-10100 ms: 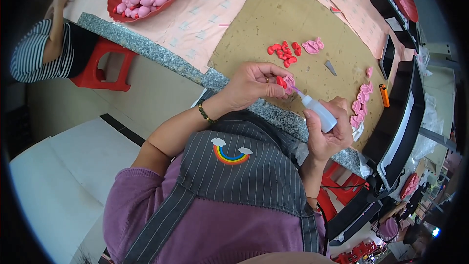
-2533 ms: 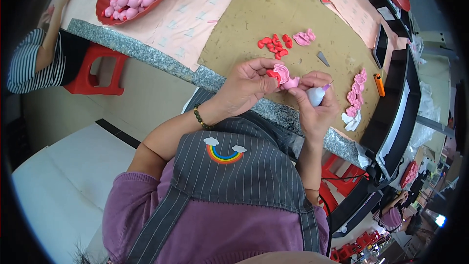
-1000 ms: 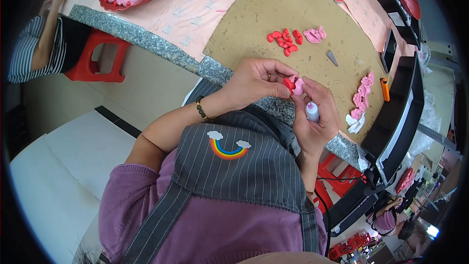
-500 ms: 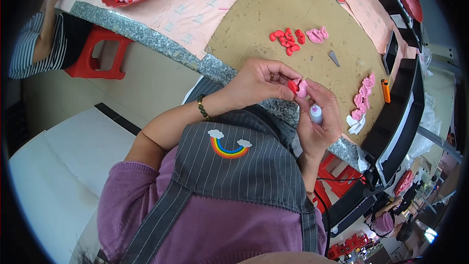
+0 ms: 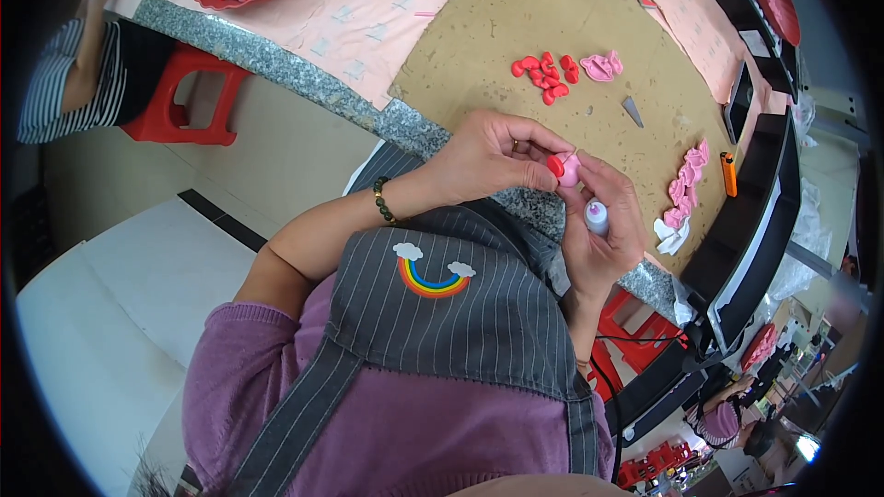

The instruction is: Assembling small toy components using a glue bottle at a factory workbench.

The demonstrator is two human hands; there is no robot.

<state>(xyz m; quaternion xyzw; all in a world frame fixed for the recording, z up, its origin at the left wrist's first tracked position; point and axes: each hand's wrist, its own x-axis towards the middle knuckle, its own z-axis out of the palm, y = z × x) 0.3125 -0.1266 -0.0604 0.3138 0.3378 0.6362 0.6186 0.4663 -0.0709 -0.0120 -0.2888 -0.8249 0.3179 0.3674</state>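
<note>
My left hand (image 5: 493,158) pinches a small red piece (image 5: 555,167) between thumb and fingers. It touches a rounded pink figure (image 5: 571,172), which the fingertips of my right hand (image 5: 610,212) grip from the other side. Tucked against that same right palm is a small pale bottle (image 5: 597,217) with a pinkish-purple tip. Both hands are raised over the table's near edge, and the fingers cover part of the figure.
Loose red pieces (image 5: 550,76), a pink moulded piece (image 5: 601,66) and a grey pointed tip (image 5: 632,111) lie on the brown board (image 5: 479,46). Rightward are a pink wavy strip (image 5: 686,184), an orange lighter-like object (image 5: 728,174) and black trays. A red bowl (image 5: 221,2) holds pink figures. Someone sits at left.
The pink figure has turned slightly between my fingers, with the red piece shifting a little along with it. Both hands stay in nearly the same place.
</note>
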